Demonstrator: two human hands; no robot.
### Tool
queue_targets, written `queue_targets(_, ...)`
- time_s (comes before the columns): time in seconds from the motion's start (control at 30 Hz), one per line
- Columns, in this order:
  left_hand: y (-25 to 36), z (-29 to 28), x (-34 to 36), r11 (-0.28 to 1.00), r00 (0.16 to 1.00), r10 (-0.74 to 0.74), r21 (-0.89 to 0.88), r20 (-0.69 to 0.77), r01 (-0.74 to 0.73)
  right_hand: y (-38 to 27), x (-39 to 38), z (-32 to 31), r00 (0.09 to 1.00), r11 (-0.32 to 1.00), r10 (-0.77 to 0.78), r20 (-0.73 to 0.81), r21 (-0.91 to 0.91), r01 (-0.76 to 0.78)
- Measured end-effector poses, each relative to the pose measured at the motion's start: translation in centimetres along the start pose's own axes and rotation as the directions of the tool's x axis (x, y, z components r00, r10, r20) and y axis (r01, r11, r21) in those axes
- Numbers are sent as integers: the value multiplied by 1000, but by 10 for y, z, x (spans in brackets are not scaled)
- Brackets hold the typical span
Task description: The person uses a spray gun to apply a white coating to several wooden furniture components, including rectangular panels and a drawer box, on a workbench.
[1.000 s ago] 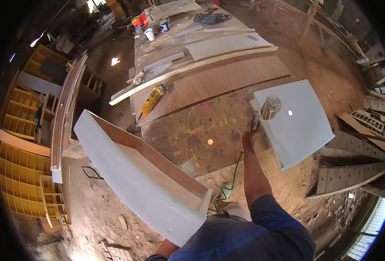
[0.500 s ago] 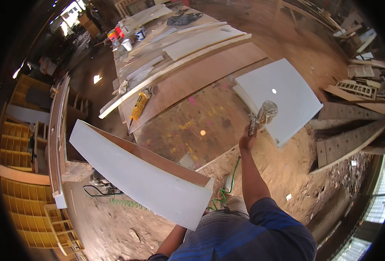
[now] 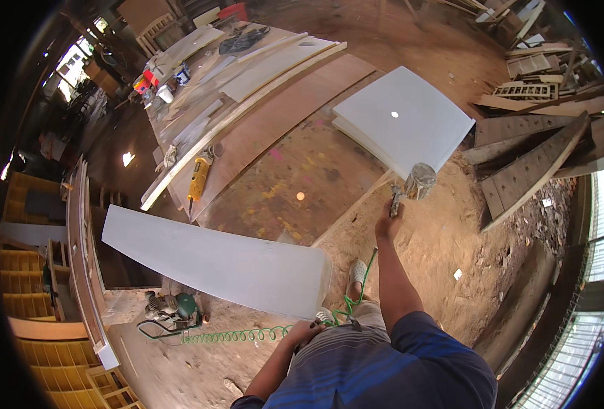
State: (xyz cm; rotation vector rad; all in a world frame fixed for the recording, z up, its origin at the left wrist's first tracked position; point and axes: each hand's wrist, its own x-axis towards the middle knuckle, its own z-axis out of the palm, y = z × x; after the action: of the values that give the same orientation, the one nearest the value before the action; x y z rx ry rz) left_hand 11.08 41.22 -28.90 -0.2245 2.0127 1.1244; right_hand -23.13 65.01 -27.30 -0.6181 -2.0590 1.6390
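Hands apart: right hand (image 3: 388, 223) clasps a spray gun (image 3: 396, 198) beyond the bench's near edge (image 3: 356, 208); left hand (image 3: 306, 332) (grip unclear) is beside a curved white panel (image 3: 213, 262).

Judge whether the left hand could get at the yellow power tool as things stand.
Probably not directly: the long white piece lies between the left hand and the yellow power tool.

In right hand (image 3: 389, 223): spray gun (image 3: 421, 180), dull metal, paint-crusted. Beyond it: square panel (image 3: 405, 126), smooth, white. Ahead of left hand (image 3: 307, 332): long panel (image 3: 220, 262), smooth, matt. Farther: bench (image 3: 298, 180), paint-stained wood.
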Motion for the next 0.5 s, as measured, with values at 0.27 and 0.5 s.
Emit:
queue_targets(0.27,-3,-9,-2,995,997,65,76,50,-69,-2,-22,-33,995,1000,21,-95,12,-20)
queue_targets(0.5,-10,-12,3,997,998,49,60,33,-51,7,-24,-36,983,999,-12,-181,-31,7)
